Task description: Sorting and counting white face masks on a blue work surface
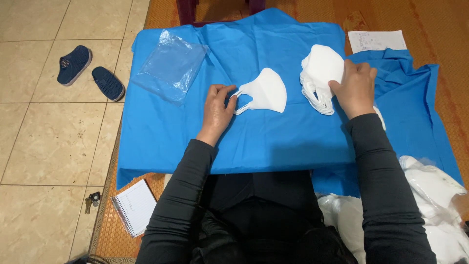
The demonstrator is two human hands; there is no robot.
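On the blue cloth [161,132], the left hand [217,110] pinches the ear loop of a single white mask [266,90] lying flat, while the right hand [355,87] rests spread against the mask stack [320,73] at right, steadying it.

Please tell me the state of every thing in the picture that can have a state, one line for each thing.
Single white mask: folded flat on the blue cloth, left hand holding its ear loop.
Stack of white masks: piled, right hand resting on it.
Clear plastic bag: lying flat, looks empty.
Spiral notebook: open, on the floor.
Dark blue shoes: off, apart on the tiles.
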